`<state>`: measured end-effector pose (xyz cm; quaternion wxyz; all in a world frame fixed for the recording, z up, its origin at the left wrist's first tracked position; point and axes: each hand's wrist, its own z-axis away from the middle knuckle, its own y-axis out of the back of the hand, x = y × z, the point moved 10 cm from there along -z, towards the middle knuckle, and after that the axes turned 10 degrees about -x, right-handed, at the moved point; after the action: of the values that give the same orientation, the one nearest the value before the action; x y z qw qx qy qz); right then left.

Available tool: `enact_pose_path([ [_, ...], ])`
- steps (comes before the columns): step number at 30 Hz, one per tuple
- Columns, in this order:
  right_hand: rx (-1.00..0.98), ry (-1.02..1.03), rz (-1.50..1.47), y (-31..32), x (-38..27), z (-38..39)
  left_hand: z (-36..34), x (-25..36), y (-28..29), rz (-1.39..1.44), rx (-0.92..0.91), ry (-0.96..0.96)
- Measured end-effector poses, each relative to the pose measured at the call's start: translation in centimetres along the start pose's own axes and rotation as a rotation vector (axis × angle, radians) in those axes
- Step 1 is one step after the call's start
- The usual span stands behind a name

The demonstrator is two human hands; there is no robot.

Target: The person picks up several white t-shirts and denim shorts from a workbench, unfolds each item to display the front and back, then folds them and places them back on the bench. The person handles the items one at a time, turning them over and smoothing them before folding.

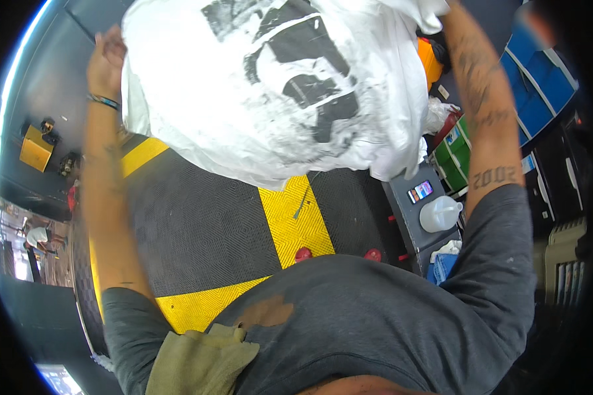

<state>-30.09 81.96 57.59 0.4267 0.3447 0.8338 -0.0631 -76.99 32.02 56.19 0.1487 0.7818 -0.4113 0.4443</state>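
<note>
A large white T-shirt [197, 105] with a dark, patchy print hangs spread in front of me at the top of the head view. At its left edge my left hand [107, 64] is raised, its fingers curled against the cloth. My right forearm [484, 99] reaches up along the shirt's right side to a bunched white corner at the upper edge. The right hand itself is beyond the picture's top or behind the cloth, so its fingers do not show. The shirt's lower hem droops above the floor.
On my right, a grey bench [404, 207] holds a lit phone [420, 191], a translucent jug [440, 214] and blue cloth [444, 266]. Blue drawers [540, 85] stand beyond. Yellow strips [286, 227] cross the dark floor mat [197, 217]. A person [39, 237] is far left.
</note>
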Motion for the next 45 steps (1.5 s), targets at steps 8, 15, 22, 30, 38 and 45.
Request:
enact_pose_path([
  [8, 0.656, -0.732, -0.574, -16.0, 31.3, 55.7, 48.4, -33.0, -16.9, 0.975, 0.041, 0.84],
  [15, 0.868, -0.988, -0.362, -24.8, 21.8, 74.4, 58.7, -40.2, -11.9, -0.121, -0.765, 1.281],
  [22, 1.086, -0.894, -0.108, -16.1, 20.8, 74.1, 38.0, -43.9, -10.5, -0.332, -0.351, 0.815],
  [30, 0.836, -0.982, 0.03, -10.6, 25.1, 73.9, 29.7, -43.5, -17.4, -0.477, -0.46, 0.647],
  [38, -0.326, -1.131, 0.505, -13.4, 24.3, 70.2, 30.7, -47.2, -28.1, -1.128, -1.449, 0.25],
  [45, -0.083, -1.134, 0.698, -6.1, 27.4, 62.6, 18.3, -54.8, -34.0, -1.3, -1.328, 0.167],
])
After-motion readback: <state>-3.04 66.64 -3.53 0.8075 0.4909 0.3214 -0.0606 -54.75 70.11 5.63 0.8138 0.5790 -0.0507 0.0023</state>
